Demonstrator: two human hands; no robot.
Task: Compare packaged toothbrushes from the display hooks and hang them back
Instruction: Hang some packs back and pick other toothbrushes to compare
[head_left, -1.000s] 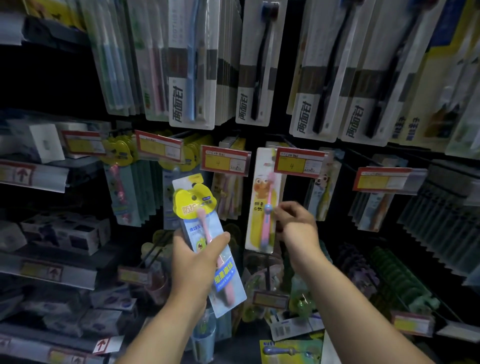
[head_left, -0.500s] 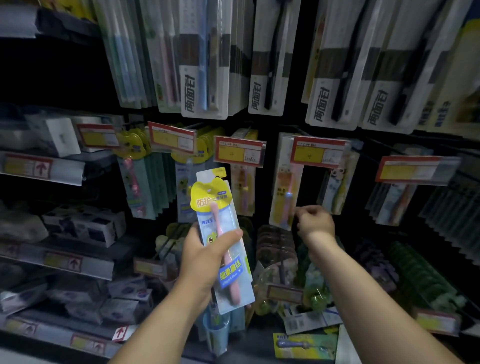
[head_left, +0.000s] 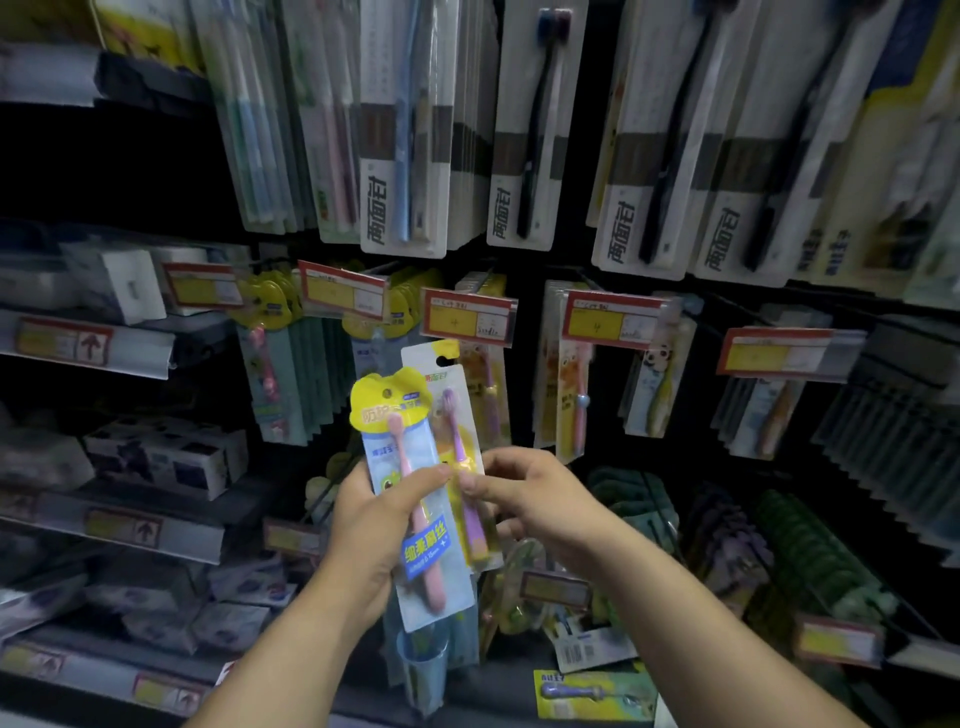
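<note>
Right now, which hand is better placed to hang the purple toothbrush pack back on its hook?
Right. The right hand pinches the purple toothbrush pack on the hook side, probably closer to the pegs. The left hand is full, gripping the pink toothbrush pack in front.

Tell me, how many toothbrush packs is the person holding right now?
2: the pink toothbrush pack in the left hand, the purple toothbrush pack behind it, pinched by the right hand.
</note>
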